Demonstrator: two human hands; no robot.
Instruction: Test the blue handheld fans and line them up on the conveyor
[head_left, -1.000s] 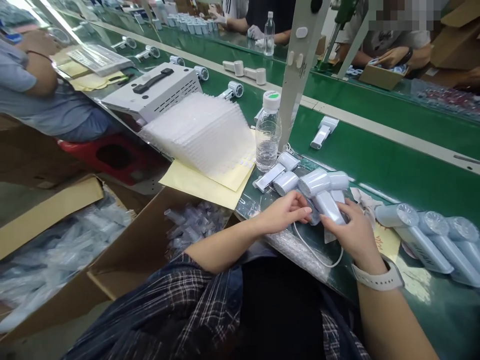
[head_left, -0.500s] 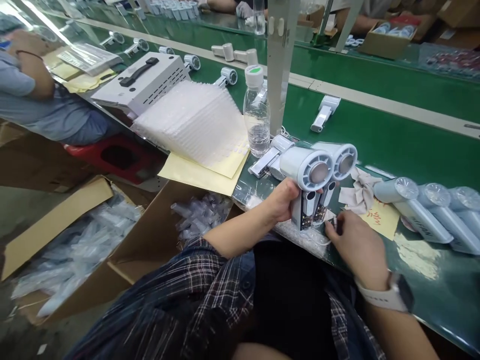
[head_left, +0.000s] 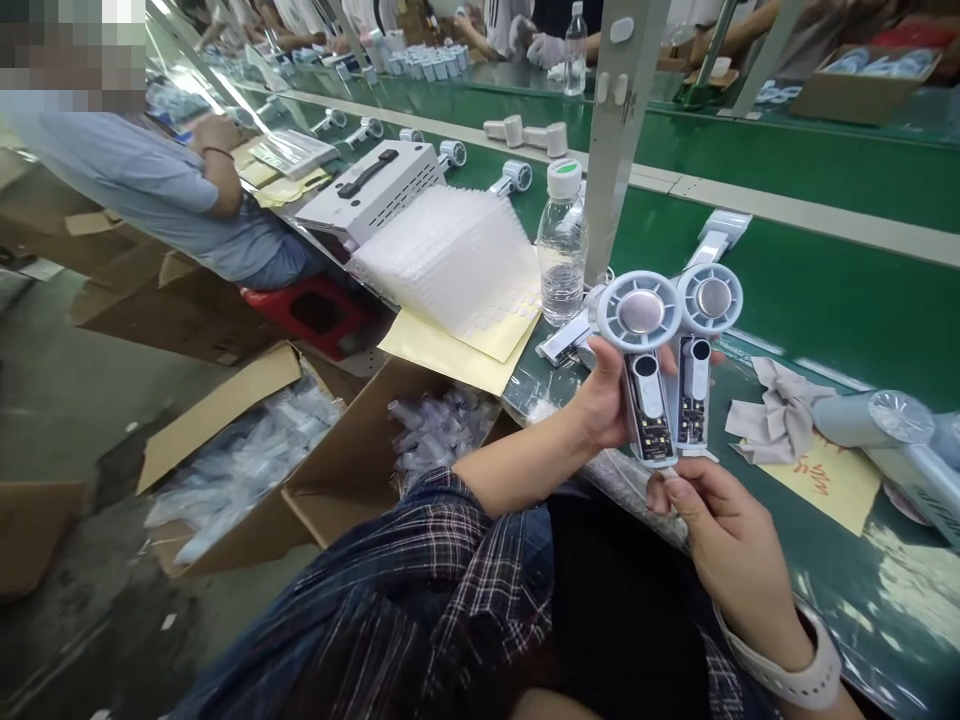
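Note:
Two light blue handheld fans, a nearer one (head_left: 651, 400) and a farther one (head_left: 697, 385), stand upright side by side with round heads on top and dark circuit boards showing in their handles. My left hand (head_left: 607, 400) is wrapped round them from the left, fingertips showing behind. Under the nearer handle, my right hand (head_left: 724, 520) pinches a small white plug at its bottom end. A crumpled grey cloth (head_left: 780, 410) lies right of the fans, partly over a yellow paper (head_left: 832, 480) with red writing. Another fan (head_left: 566, 338) lies behind my left hand.
A water bottle (head_left: 562, 250) stands by a metal post (head_left: 616, 130). Left of it are a stack of bubble wrap (head_left: 457, 255) and a white box (head_left: 375, 190). More fans (head_left: 900, 450) lie at right. Cartons (head_left: 330, 480) stand below the bench; a person (head_left: 172, 190) sits at left.
The view has shifted left. The two fans have turned so their boards face me, and my right hand has come in under the nearer handle, bringing the plug to its bottom end.

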